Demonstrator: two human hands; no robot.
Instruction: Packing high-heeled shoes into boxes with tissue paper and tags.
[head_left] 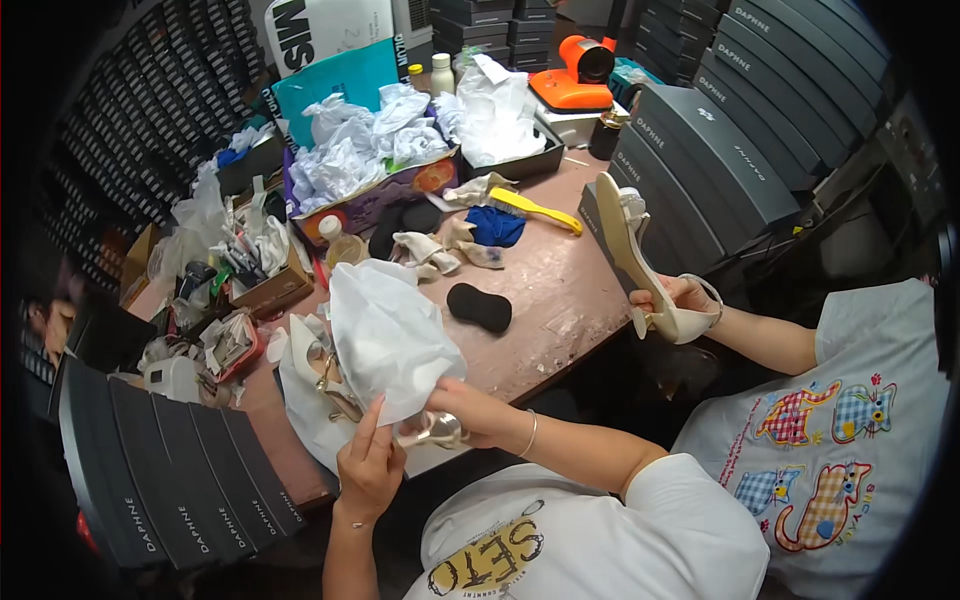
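A sheet of white tissue paper (390, 325) is spread over a pale high-heeled shoe (432, 430), whose shiny heel end shows below the paper. My left hand (370, 468) pinches the paper's lower edge. My right hand (462, 412) grips the paper-covered shoe from the right; some of its fingers are hidden. A second white heeled shoe (308, 362) with a gold-coloured buckle lies on white paper to the left. At my right, a co-worker's hand (675, 295) holds up a cream heeled shoe (635, 250) with an ankle strap.
Grey shoe boxes (165, 475) stand at near left; more shoe boxes (690, 170) are stacked at right. On the table (550, 325) lie a black sponge (479, 307), blue cloth (495, 226) and yellow-handled brush (540, 210). Behind are a paper-filled box (375, 185) and an orange device (575, 78).
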